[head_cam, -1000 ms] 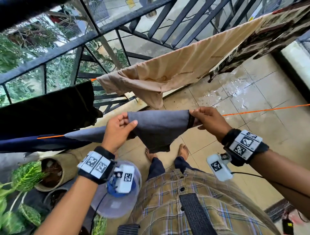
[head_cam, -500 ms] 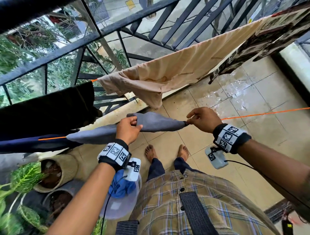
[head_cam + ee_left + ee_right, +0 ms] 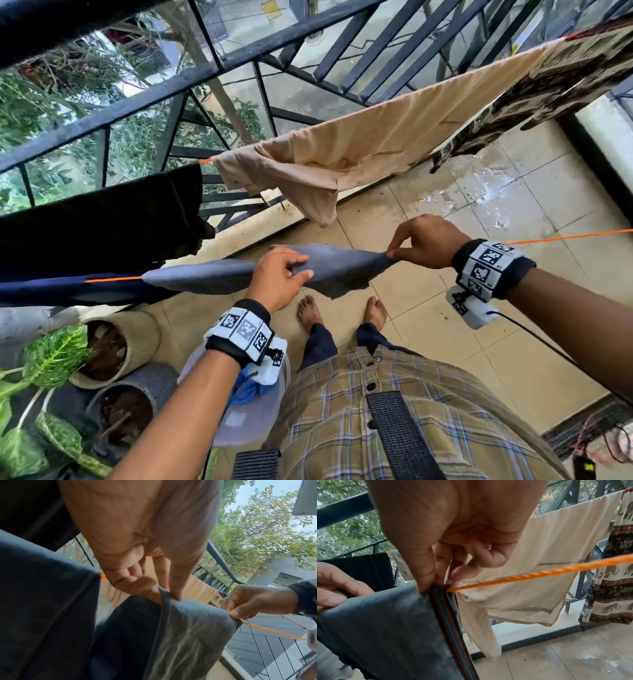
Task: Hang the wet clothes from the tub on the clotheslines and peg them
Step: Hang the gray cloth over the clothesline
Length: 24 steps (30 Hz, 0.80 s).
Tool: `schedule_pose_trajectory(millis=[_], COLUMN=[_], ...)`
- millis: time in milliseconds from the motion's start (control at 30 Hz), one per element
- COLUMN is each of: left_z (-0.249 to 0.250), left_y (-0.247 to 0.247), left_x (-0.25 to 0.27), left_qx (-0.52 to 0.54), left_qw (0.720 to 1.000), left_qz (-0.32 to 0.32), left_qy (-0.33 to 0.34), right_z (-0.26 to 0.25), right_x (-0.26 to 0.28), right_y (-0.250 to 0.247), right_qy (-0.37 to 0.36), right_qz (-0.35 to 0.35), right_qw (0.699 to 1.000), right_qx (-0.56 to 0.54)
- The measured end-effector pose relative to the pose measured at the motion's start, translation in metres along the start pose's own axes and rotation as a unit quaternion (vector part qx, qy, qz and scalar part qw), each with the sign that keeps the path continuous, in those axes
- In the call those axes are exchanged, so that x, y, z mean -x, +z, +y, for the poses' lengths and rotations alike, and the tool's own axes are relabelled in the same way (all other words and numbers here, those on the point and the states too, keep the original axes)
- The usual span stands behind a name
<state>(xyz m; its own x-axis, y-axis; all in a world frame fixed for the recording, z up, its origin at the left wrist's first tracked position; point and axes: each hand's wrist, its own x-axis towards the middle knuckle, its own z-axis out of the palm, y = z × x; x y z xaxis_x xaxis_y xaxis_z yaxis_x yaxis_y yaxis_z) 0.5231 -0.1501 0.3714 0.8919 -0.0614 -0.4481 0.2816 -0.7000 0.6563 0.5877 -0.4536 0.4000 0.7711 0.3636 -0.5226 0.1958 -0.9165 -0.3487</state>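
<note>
A grey garment (image 3: 342, 265) with a striped waistband (image 3: 448, 615) is draped over the near orange clothesline (image 3: 565, 236). My left hand (image 3: 281, 270) pinches its top fold near the middle (image 3: 169, 595). My right hand (image 3: 418, 243) pinches the garment's right end where the clothesline (image 3: 539, 573) comes out. Low by my left wrist sits the clear tub (image 3: 250, 418) with blue cloth (image 3: 248, 394) inside.
A dark blue garment (image 3: 51, 291) hangs left on the same line. The far line holds a black cloth (image 3: 102, 219), a cream shirt (image 3: 359, 150) and an elephant-print cloth (image 3: 548, 82). A black railing (image 3: 239, 61) stands beyond. Plant pots (image 3: 113, 346) stand at left; the tiled floor (image 3: 496, 192) is wet.
The grey garment went from spread in front of the line to lying folded over it. Both hands moved with it, the right pulling its end rightward.
</note>
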Motion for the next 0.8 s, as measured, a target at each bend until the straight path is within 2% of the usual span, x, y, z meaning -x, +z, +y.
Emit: schedule_pose_trajectory(millis=[167, 267, 333, 400, 500, 533, 600, 700, 800], left_z=[0.007, -0.002, -0.017, -0.037, -0.080, -0.096, -0.127, -0.162, -0.187], left_y=[0.009, 0.005, -0.006, -0.024, -0.057, -0.068, -0.084, -0.096, -0.097], left_x=[0.000, 0.006, 0.011, 0.018, 0.035, 0.042, 0.051, 0.058, 0.058], left_qx=[-0.043, -0.035, -0.002, 0.029, 0.036, 0.046, 0.081, 0.141, 0.196], left_qw=[0.999, 0.999, 0.998, 0.994, 0.984, 0.978, 0.964, 0.936, 0.915], left_qz=[-0.020, -0.015, 0.020, 0.087, 0.173, 0.201, 0.252, 0.309, 0.315], left_qy=[0.000, 0.035, 0.057, 0.054, 0.023, 0.007, -0.030, -0.091, -0.156], right_z=[0.003, -0.006, -0.014, -0.027, -0.057, -0.070, -0.099, -0.139, -0.169], right_x=[0.001, -0.006, -0.010, -0.013, -0.019, -0.023, -0.030, -0.037, -0.041], right_y=[0.011, 0.013, 0.011, 0.009, 0.006, 0.007, 0.011, 0.025, 0.050], right_qy=[0.004, 0.022, 0.033, 0.026, -0.034, -0.061, -0.100, -0.121, -0.124], right_qz=[-0.061, -0.068, -0.054, -0.022, 0.050, 0.055, 0.036, -0.008, -0.041], right_qw=[0.998, 0.997, 0.996, 0.995, 0.996, 0.996, 0.994, 0.990, 0.982], right_qx=[0.004, 0.029, 0.063, 0.094, 0.060, 0.032, -0.017, -0.073, -0.139])
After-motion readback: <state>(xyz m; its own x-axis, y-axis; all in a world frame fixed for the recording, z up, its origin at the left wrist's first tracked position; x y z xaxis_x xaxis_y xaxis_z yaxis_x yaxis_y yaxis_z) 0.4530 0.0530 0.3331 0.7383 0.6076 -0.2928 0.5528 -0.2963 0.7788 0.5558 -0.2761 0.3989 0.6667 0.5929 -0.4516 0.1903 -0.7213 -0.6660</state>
